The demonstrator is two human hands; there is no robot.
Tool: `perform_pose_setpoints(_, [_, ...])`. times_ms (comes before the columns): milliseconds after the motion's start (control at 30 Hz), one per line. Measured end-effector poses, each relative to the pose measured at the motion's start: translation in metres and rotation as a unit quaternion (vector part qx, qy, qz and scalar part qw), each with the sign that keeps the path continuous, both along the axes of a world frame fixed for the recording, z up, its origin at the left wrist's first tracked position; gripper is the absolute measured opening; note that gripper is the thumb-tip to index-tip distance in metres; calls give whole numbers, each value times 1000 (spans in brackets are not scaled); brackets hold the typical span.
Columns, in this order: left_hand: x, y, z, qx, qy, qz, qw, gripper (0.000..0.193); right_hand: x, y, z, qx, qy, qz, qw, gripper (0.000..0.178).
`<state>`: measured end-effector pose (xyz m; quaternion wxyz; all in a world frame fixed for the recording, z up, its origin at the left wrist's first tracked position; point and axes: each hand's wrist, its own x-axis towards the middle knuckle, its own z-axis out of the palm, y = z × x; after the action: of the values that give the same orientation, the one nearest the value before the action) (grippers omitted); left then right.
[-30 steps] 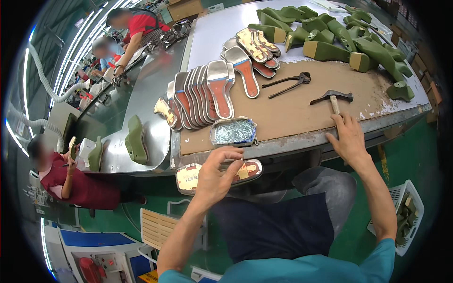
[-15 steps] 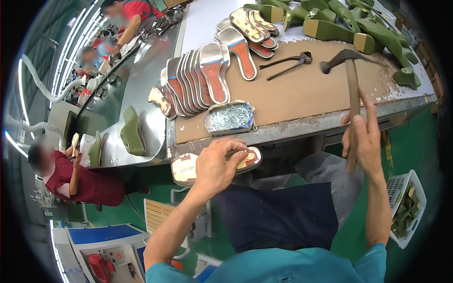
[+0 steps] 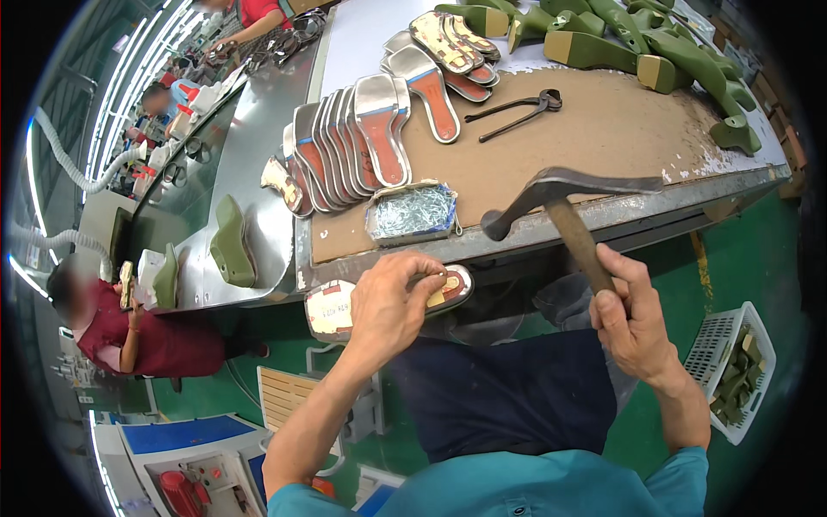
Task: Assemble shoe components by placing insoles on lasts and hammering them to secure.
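My left hand (image 3: 389, 300) rests across a shoe insole (image 3: 330, 312) with cream and brown patches, held just off the table's front edge. Its thumb and forefinger pinch together over the insole's narrower right end; whatever is between them is too small to make out. My right hand (image 3: 633, 323) grips the wooden handle of a hammer (image 3: 575, 233). The dark hammer head is raised to the right of the insole, its round face pointing left. Just beyond my left hand sits a small box of nails (image 3: 413, 214).
Red-and-silver insoles (image 3: 379, 138) stand in a row on the worktable (image 3: 508, 172). Pincers (image 3: 517, 114) lie behind the hammer. Green shoe lasts (image 3: 594, 52) are heaped at the back right. A white basket (image 3: 732, 370) stands at right. A co-worker in dark red (image 3: 155, 332) is at left.
My right hand has brought the hammer down and leftward, its head now nearer the insole. My left hand keeps its pinch on the insole. The view has shifted slightly.
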<state>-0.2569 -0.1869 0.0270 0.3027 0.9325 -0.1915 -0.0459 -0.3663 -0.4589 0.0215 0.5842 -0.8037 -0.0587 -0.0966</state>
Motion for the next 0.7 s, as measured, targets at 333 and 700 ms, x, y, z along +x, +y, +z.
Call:
perform_pose_setpoints(333, [-1,-1,-3,-36,-26,-1,999,10,-1,12,10,-71,-62,79,992,44])
perform_pose_setpoints(700, [1,1,-7,-9,-40,-24,999,9,7,23,43,-40,-173,90,980,41])
